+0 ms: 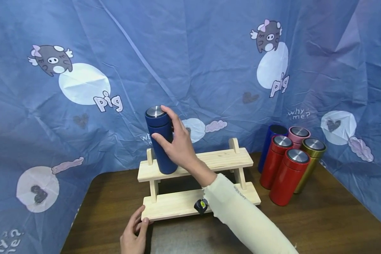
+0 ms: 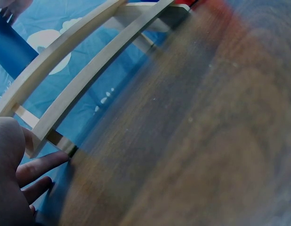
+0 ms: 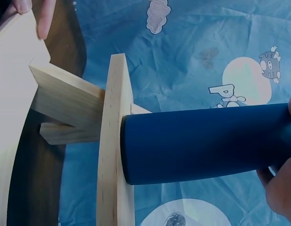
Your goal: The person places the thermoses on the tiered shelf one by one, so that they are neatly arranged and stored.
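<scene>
A dark blue thermos bottle [image 1: 163, 151] with a steel-topped lid stands upright at the left end of the upper tier of a two-tier wooden display stand [image 1: 216, 159]. My right hand [image 1: 181, 145] grips its upper part, thumb on the near side and fingers by the lid. In the right wrist view, the bottle's base [image 3: 131, 150] meets the upper plank. My left hand [image 1: 134, 233] holds the front left corner of the lower plank. Its thumb lies at the plank's end in the left wrist view, with the other fingers [image 2: 44, 168] below.
Several more thermos bottles stand grouped to the right of the stand: two red ones [image 1: 287, 181], a pink one [image 1: 299, 132], a gold one [image 1: 314, 150] and a blue one [image 1: 266, 148]. A blue printed cloth [image 1: 177, 53] hangs behind the brown table [image 1: 104, 211].
</scene>
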A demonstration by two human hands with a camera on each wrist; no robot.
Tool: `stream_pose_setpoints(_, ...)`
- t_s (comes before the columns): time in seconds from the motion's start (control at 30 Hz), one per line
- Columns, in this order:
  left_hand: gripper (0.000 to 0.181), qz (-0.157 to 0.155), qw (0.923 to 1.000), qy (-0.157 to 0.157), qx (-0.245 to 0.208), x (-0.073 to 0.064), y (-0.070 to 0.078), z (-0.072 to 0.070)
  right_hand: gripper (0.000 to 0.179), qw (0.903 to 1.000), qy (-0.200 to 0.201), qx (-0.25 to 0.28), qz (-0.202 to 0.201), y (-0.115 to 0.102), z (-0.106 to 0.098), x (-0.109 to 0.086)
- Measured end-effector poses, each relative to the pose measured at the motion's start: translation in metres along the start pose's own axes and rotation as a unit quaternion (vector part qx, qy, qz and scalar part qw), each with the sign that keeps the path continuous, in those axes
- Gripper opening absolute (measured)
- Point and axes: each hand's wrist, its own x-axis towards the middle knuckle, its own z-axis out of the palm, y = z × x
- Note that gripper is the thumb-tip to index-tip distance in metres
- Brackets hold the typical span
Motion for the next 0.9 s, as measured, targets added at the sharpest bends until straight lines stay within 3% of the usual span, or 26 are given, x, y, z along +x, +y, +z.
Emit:
stream_pose_setpoints(0.53, 0.043, 0.005, 0.9999, 0.002, -0.010, 0.000, 0.000, 0.000, 0.097, 0.9996, -0.019, 0.005, 0.021, -0.006, -0.006, -0.001)
stream_pose_setpoints(0.9, 0.043, 0.007, 0.9997, -0.007, -0.025, 0.000, -0.002, 0.001, 0.104, 0.9994, -0.002, 0.023, 0.025, -0.008, -0.017, -0.006)
